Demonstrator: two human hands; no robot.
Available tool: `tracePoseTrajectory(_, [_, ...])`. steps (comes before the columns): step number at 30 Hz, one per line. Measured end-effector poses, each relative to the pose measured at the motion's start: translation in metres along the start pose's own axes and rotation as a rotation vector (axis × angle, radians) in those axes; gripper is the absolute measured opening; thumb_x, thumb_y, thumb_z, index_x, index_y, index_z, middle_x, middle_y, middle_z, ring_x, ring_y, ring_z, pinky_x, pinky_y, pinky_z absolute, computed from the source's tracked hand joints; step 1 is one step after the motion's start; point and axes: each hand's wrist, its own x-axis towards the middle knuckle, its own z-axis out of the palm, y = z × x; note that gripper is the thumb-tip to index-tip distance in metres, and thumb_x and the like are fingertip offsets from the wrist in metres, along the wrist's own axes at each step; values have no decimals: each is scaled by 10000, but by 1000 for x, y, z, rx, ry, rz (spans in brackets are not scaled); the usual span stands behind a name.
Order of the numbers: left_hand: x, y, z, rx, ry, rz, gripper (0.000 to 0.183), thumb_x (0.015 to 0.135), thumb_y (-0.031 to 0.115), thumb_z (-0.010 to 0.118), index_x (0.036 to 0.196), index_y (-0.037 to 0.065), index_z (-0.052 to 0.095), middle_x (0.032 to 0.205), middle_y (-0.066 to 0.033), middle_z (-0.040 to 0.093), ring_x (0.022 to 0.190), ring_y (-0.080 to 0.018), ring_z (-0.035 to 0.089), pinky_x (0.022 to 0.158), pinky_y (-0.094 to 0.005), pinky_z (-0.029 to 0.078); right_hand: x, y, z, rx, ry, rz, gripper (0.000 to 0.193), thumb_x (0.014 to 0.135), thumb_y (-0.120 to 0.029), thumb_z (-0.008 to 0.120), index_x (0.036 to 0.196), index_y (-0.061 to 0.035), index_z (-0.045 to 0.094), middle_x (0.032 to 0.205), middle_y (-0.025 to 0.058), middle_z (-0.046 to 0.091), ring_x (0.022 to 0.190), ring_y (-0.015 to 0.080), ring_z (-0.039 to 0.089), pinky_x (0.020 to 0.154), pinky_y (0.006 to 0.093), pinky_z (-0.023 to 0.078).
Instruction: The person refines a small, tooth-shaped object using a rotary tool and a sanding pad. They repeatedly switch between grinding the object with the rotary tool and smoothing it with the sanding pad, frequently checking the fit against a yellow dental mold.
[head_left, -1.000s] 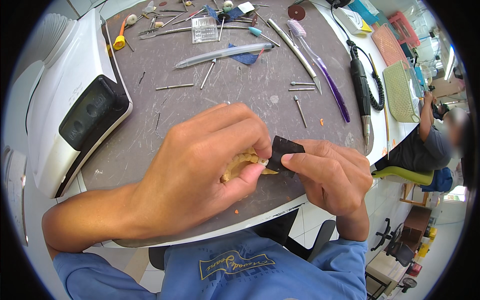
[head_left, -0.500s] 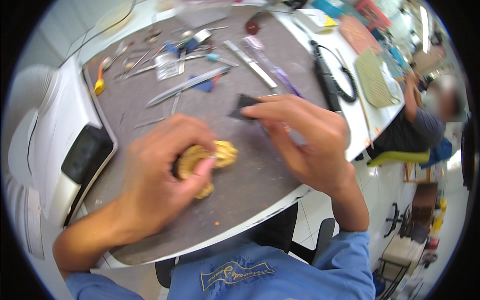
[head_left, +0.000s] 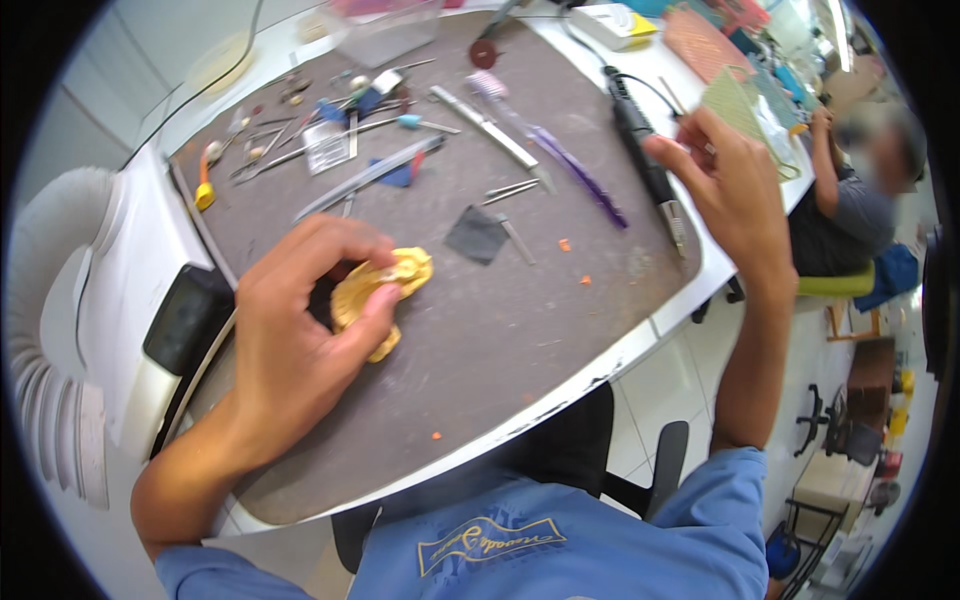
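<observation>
My left hand (head_left: 290, 320) grips a yellow dental cast (head_left: 380, 293), a horseshoe-shaped plaster model, with thumb and fingers closed on its upper part. A small whitish spot shows on the cast between the fingertips. At the right edge of the bench my right hand (head_left: 735, 195) is raised, fingers loosely bent and apart, with no object visible in them. Close by it lies a black rotary handpiece (head_left: 643, 140) with a metal tip and cord. Flat on the bench, right of the cast, rests a dark grey square piece like sandpaper (head_left: 477, 235), beside a small metal bur (head_left: 515, 238).
A knife (head_left: 487, 127), purple toothbrush (head_left: 570, 165) and metal tools (head_left: 370, 175) lie across the bench's far half. A white machine (head_left: 150, 300) with a ribbed hose (head_left: 55, 220) stands left. Green and orange trays (head_left: 708, 45) are at far right, near a seated person (head_left: 845, 205).
My right hand has let go of the dark grey square, now lying on the bench, and moved right. My left hand still holds the cast, slightly further left in view.
</observation>
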Motion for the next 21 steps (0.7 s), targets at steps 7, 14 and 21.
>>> tracePoseTrajectory(7, [0, 1, -6, 20, -70, -47, 124, 913, -57, 706, 1028, -15, 690, 1146, -121, 680, 1033, -154, 680, 893, -291, 569, -14, 20, 25, -25, -309, 156, 681, 945, -631, 690, 728, 13, 655, 590, 105, 566, 570, 211, 553, 578, 405, 429])
tracePoseTrajectory(14, [1, 7, -5, 15, -26, -42, 123, 915, -43, 715, 1028, 1, 698, 1133, -111, 685, 1017, -154, 667, 900, -297, 537, -17, 32, 34, 687, -80, 307, 566, 1018, -512, 642, 753, -14, 677, 685, 14, 573, 635, 106, 498, 605, 291, 365])
tracePoseTrajectory(21, [-9, 11, -15, -258, 14, 77, 206, 952, -32, 708, 1144, 12, 646, 1110, -105, 677, 1014, -140, 659, 895, -301, 521, -39, -31, 14, 1861, -80, 227, 350, 967, -344, 752, 881, -97, 519, 708, -63, 344, 592, 38, 333, 528, 233, 258])
